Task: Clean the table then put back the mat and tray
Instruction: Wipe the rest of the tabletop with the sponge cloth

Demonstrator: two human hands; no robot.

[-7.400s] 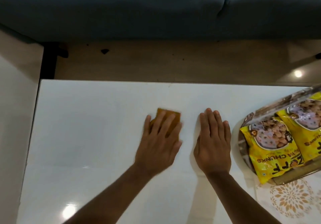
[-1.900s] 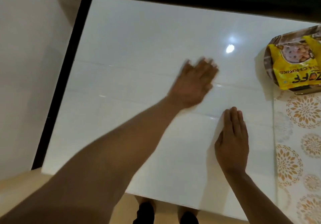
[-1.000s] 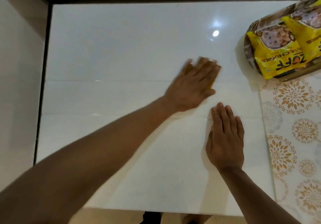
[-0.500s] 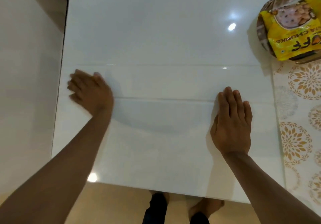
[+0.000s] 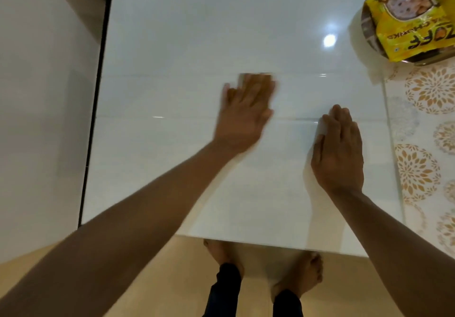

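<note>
My left hand (image 5: 245, 110) lies flat and blurred on the white table (image 5: 172, 33) near its middle, pressing down a brownish cloth (image 5: 246, 76) whose edge peeks out past the fingertips. My right hand (image 5: 338, 152) rests flat on the table, fingers straight and together, to the right of the left hand. A patterned mat (image 5: 423, 129) with gold floral prints covers the table's right strip. At the top right a tray (image 5: 369, 29) stands partly on the mat and carries yellow snack packets (image 5: 403, 33).
A dark frame edge (image 5: 96, 95) runs along the table's left side, with a pale floor beyond it. My feet (image 5: 295, 277) stand on tan floor below the near table edge. A lamp glare (image 5: 329, 40) shines on the tabletop.
My left hand has swept with the cloth from the table's left edge back to the middle. My right hand stays flat in the same spot.
</note>
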